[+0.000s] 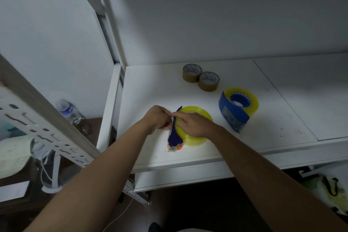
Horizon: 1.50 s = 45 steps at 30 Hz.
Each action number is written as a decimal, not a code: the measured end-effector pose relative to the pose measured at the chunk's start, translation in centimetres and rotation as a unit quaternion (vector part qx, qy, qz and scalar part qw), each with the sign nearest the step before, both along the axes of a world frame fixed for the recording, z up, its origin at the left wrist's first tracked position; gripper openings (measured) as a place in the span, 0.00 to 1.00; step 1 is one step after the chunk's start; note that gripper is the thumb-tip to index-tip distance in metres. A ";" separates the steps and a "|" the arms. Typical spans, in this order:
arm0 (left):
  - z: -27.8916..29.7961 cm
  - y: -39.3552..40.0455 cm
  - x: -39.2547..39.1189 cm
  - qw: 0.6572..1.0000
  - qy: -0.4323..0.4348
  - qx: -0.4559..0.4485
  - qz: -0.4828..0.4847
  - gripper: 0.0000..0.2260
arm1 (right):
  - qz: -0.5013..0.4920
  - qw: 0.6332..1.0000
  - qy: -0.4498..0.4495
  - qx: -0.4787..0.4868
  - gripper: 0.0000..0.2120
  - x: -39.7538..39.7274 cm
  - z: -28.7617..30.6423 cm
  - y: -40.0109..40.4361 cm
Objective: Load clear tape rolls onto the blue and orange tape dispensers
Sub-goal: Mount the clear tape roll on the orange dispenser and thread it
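Head view: both hands work at a tape roll (pixel 194 128) and dispenser (pixel 175 137) near the front edge of a white shelf (pixel 282 109).
The roll is clear with a yellowish tint and lies flat; the dark-blue dispenser with an orange end stands touching its left side. The left hand (pixel 159 118) pinches the dispenser's upper edge, fingers curled; the right hand (pixel 192 122) rests on the roll, forefinger extended. Further right, a blue dispenser (pixel 232 115) already carries a clear roll (pixel 248 100); two brown rolls (pixel 200 79) lie behind.
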State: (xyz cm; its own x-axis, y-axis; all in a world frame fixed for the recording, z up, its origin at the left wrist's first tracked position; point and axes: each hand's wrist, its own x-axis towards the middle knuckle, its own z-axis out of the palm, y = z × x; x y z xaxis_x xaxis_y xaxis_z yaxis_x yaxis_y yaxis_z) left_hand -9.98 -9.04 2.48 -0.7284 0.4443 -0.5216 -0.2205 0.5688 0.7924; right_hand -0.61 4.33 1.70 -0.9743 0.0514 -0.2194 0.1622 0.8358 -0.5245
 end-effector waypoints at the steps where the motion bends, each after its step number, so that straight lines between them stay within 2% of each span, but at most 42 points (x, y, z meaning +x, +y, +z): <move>1: -0.1 -0.1 0.0 1.000 -0.007 0.009 0.012 0.08 | 0.001 1.000 0.002 -0.001 0.21 0.1 -0.1 0.0; 6: -0.7 -1.2 0.2 0.994 -0.040 0.057 0.088 0.05 | -0.036 0.999 0.018 -0.010 0.23 0.3 -0.5 0.1; 9: -1.6 -1.8 1.4 0.996 -0.008 0.036 0.084 0.07 | -0.073 0.996 0.044 0.009 0.16 0.5 -0.9 -0.1; 13: -2.1 -1.8 2.6 0.997 -0.031 0.038 0.067 0.06 | -0.090 0.994 0.052 0.023 0.07 0.5 -1.4 -0.3; 16: -1.4 -1.7 2.3 0.996 -0.030 0.036 0.073 0.10 | -0.096 0.994 0.053 0.007 0.06 0.3 -1.9 0.1; 23: 0.9 -1.7 1.8 0.979 -0.194 0.058 0.009 0.18 | -0.093 0.995 0.028 -0.021 0.04 0.0 -1.5 0.6; 27: 0.3 -1.7 1.7 0.971 -0.226 0.079 0.008 0.20 | -0.095 0.995 0.027 -0.019 0.05 0.1 -1.5 0.5; 29: 0.0 -1.8 2.0 0.973 -0.215 0.086 0.020 0.17 | -0.104 0.994 0.025 -0.022 0.06 0.0 -1.5 0.4; 33: -1.0 -1.9 2.7 0.987 -0.125 0.092 0.044 0.08 | -0.151 0.988 0.025 -0.032 0.16 -0.3 -1.2 -0.7; 37: -2.2 -2.1 2.9 0.996 -0.045 0.074 0.023 0.12 | -0.174 0.983 0.027 0.050 0.30 -0.9 -1.1 -2.6; 42: -2.5 -2.8 2.7 0.997 -0.018 0.078 0.000 0.13 | -0.210 0.975 0.040 0.057 0.25 -1.4 -0.9 -2.5; 45: -2.0 -3.2 2.4 0.994 0.027 0.099 -0.044 0.11 | -0.238 0.967 0.083 -0.027 0.20 -1.0 0.1 -1.1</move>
